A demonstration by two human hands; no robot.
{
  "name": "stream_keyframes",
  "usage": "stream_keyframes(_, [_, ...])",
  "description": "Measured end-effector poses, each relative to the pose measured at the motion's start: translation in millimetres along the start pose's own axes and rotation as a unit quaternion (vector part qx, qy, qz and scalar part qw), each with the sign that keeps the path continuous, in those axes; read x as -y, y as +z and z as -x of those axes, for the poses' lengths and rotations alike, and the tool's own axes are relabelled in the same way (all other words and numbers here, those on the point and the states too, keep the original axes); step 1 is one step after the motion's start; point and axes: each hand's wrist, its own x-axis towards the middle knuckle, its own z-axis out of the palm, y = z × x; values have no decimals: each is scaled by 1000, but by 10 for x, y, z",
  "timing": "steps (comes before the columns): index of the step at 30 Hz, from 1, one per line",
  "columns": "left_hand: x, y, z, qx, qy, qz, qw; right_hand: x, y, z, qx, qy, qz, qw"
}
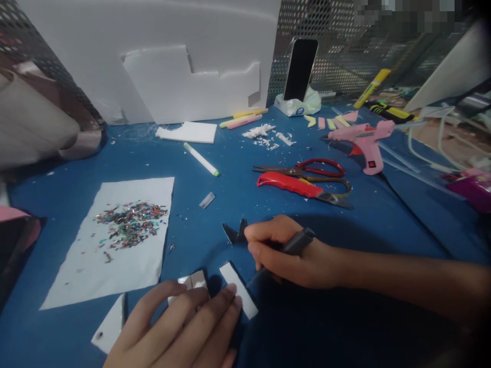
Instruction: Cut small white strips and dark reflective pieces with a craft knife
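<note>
My right hand is closed around a dark grey marker, its tip hidden under the fingers near a small white strip on the blue table. My left hand lies flat with fingers stretched out, pressing on small silvery-white pieces and touching the white strip's lower end. A small black cut-out shape lies just left of my right fingers. Another white piece sits left of my left hand.
A white sheet with a heap of glitter bits lies at left. Red scissors, a red cutter, a pink glue gun, a white marker, foam board and a propped phone stand behind.
</note>
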Motion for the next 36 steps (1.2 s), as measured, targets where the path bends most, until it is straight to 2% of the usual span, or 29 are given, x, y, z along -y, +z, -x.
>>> stream_keyframes(4, [5,-9,-1,-3,8,0,1000,-9,-11,9,43,-9,0,999])
stream_keyframes(9, [-5,-26,5,-5,6,0,1000,-16,-20,17,44,5,-34,998])
stream_keyframes(14, [-40,-33,2,-11,6,-7,1000,-33,-27,52,17,-19,-58,998])
stream_keyframes(18, [-64,-38,-21,-9,15,1,1000,-43,-33,77,19,-58,-55,997])
stream_keyframes(21, [-71,-43,-23,2,27,4,1000,-50,-29,79,-19,-76,-39,996])
stream_keyframes(25, [-65,-48,0,23,45,10,999,-55,-21,78,-65,-66,-39,995])
stream_keyframes(36, [-76,-67,-3,10,49,5,999,-35,-16,92,-65,-56,-41,996])
